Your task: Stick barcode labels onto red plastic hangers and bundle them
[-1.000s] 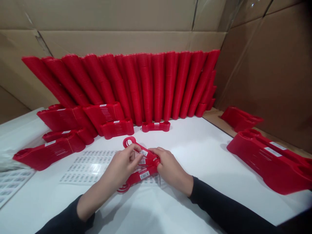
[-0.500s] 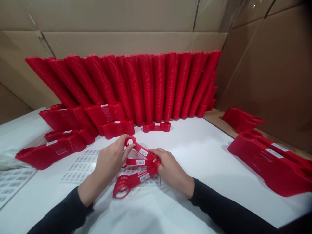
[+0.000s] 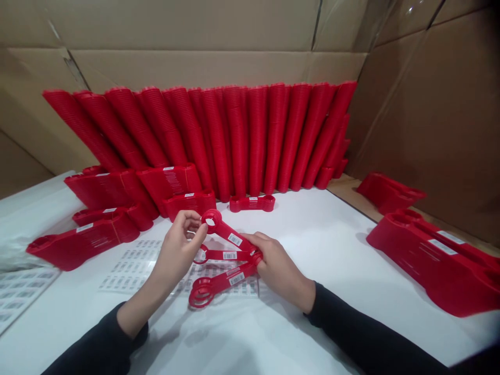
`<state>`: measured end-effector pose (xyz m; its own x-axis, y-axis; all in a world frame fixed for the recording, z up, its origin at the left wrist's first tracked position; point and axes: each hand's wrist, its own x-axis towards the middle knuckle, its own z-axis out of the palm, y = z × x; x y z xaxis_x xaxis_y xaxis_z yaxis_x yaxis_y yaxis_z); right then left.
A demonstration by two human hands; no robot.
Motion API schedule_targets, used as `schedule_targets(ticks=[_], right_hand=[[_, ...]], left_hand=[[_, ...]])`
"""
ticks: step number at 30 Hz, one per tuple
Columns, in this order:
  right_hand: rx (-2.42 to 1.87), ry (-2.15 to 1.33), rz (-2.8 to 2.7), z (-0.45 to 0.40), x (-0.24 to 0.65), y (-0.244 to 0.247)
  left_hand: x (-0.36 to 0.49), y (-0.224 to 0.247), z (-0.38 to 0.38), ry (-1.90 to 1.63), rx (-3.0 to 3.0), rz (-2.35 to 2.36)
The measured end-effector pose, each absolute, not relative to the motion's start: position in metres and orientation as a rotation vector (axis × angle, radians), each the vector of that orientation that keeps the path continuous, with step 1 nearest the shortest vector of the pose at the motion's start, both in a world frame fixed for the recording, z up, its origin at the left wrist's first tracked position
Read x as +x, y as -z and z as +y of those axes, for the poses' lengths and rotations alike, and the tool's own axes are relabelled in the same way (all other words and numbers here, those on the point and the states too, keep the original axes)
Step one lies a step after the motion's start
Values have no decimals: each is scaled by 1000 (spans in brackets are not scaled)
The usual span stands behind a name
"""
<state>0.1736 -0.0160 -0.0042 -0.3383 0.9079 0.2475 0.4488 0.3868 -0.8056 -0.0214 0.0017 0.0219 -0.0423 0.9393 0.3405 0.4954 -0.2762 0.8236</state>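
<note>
My right hand (image 3: 279, 260) grips a fan of red plastic strips with ring ends (image 3: 224, 229), its thumb and fingers closed around the gathered right ends. Three groups spread leftward, each bearing a white barcode label (image 3: 235, 239). My left hand (image 3: 182, 242) is beside the top group's ring end, fingers loosely curled and apart from the thumb. The thumb tip is at the ring's edge; whether it touches cannot be told. Beneath the fan lies a sheet of barcode labels (image 3: 130, 265) on the white table (image 3: 312, 338).
Tall stacks of red strips (image 3: 238, 146) lean along the cardboard wall (image 3: 195, 26). Labelled bundles (image 3: 94, 239) lie at left, a smaller bundle (image 3: 252, 203) in the middle, and larger bundles (image 3: 433, 255) at right. Another label sheet (image 3: 23, 291) is at the left edge.
My left fingers have loosened from the top ring and drawn slightly back. The fan, in my right hand, has shifted slightly right, and its lower group has risen a little.
</note>
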Motion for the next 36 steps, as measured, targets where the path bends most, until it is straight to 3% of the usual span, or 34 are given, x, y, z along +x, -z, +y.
schedule_targets(ticks=[8, 15, 23, 29, 36], right_hand=[[-1169, -820, -1861, -13, 176, 4], [-1162, -822, -1925, -12, 177, 7], [-1228, -819, -1952, -13, 175, 12], [-1245, -811, -1967, -11, 176, 14], [-1310, -793, -1923, -11, 177, 11]], left_hand=[[-17, -16, -9, -1041, 1987, 1483], [-29, -29, -6, -424, 2178, 1155], [-49, 2, 20, -452, 2371, 1673], [-53, 15, 22, -346, 2371, 1748], [-65, -14, 27, -362, 2165, 1534]])
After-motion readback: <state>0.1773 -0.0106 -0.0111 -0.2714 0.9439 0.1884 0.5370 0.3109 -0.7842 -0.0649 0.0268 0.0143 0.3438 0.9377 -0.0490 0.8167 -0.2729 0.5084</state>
